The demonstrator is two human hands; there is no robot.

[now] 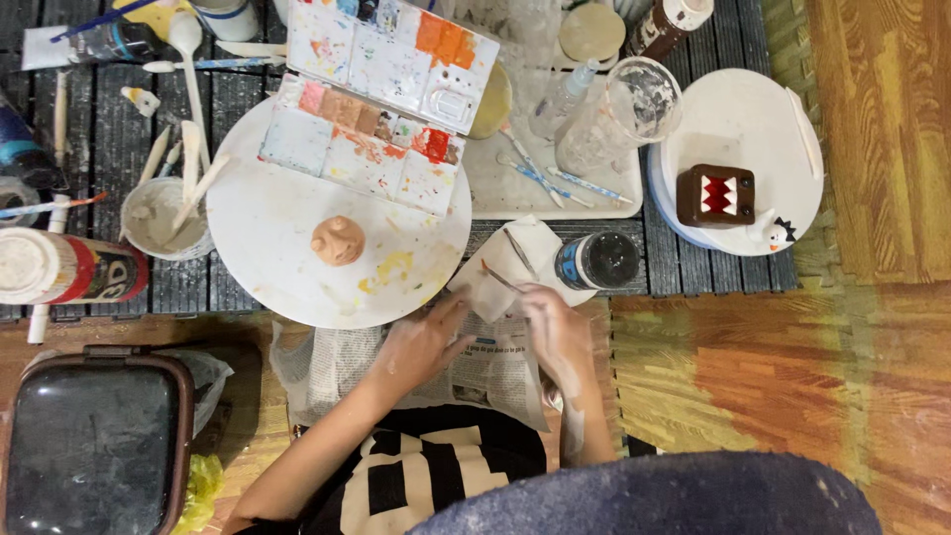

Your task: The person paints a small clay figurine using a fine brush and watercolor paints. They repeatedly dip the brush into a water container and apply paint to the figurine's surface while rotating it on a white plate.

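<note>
Both hands meet at the near edge of the work area. Fingers of the right hand (560, 332) are pinched shut on a thin paintbrush (500, 277), whose tip lies on a white tissue (515, 260). Left hand (421, 342) rests with its fingers on the near edge of that tissue, holding it down; I cannot tell if it grips it. Under the hands lies a sheet of newspaper (495, 372).

Just right of the tissue stands a small jar (599, 260) with a dark top. Just left of the hands is a big round white board (337, 213) with paint spots. A small clay figure (338, 240) sits on it, near the middle. Farther back on the board lies an open paint box (381, 109) with orange, red and pink paint.

Left of the board is a cup (163, 218) with sticks in it. Far to the right, a brown box-shaped figure with a toothy red mouth (715, 195) sits on a second white board (738, 124). At the near left stands a bin with a dark lid (94, 441).
</note>
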